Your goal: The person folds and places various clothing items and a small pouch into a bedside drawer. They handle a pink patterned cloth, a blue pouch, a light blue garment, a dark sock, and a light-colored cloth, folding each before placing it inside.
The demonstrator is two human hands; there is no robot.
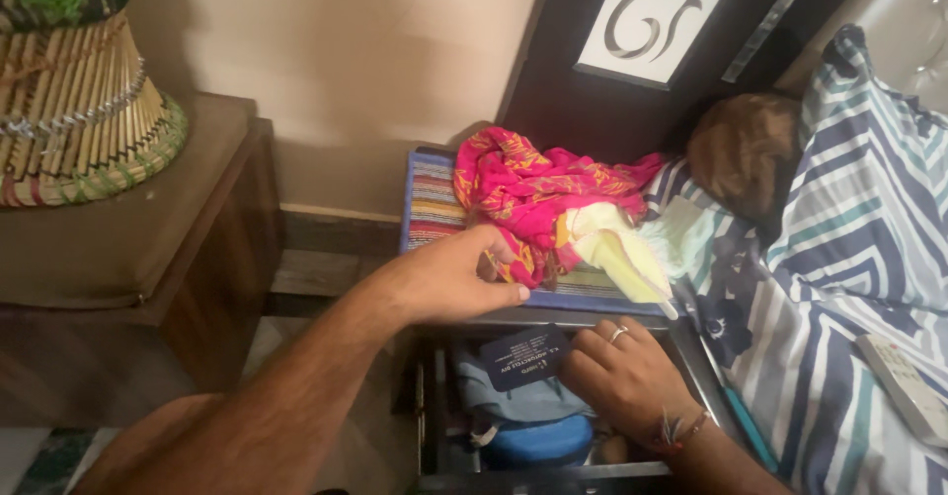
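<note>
My left hand (449, 278) reaches over the top of a bedside stand, fingertips touching a crumpled pink and orange cloth (528, 194) that lies on a striped mat (434, 204). A pale yellow cloth (617, 248) sits against the pink one. My right hand (627, 377), with a ring and a thread wristband, is down inside an open drawer (430, 426), resting beside a dark blue card (523, 357) that lies on a grey-blue cloth and a blue round thing (538, 441). I cannot tell whether the fingers grip anything.
A bed with a blue, teal and white striped sheet (849, 258) fills the right, with a brown cushion (746, 150) and a white remote (904, 381). A dark headboard (592, 90) stands behind. At left, a woven cane basket (74, 110) sits on a wooden table (148, 248).
</note>
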